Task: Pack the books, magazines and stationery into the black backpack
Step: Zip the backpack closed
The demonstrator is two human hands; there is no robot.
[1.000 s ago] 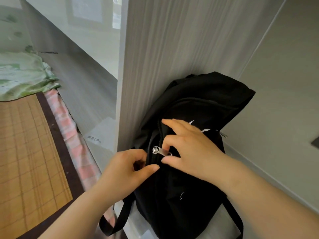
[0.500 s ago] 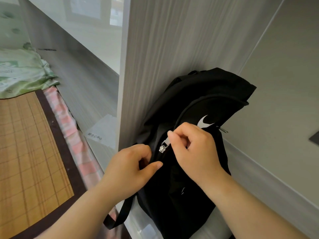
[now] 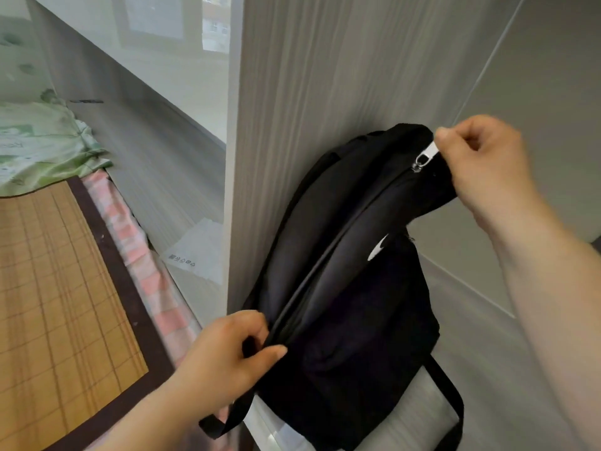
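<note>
Unzipping is the step in hand: the soft black fabric backpack (image 3: pixel 341 288) leans on the grey wood-grain panel (image 3: pixel 309 92) behind it, right hand (image 3: pixel 481 164) fingers pinching the silver zipper pull (image 3: pixel 424 157) at its top, left hand (image 3: pixel 227 353) fingers clutching fabric at its lower edge; next, I judge, the mouth needs spreading wide for books.

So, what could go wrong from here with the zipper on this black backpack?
1. The right hand pinches the zipper pull at the bag's top bend, where the cloth bunches; the slider may jam there.
2. The left hand grips only a fold of cloth low on the black backpack; if it slips, the bag, which leans on the grey panel, may tip.
3. The loose strap hangs low and may snag.
</note>
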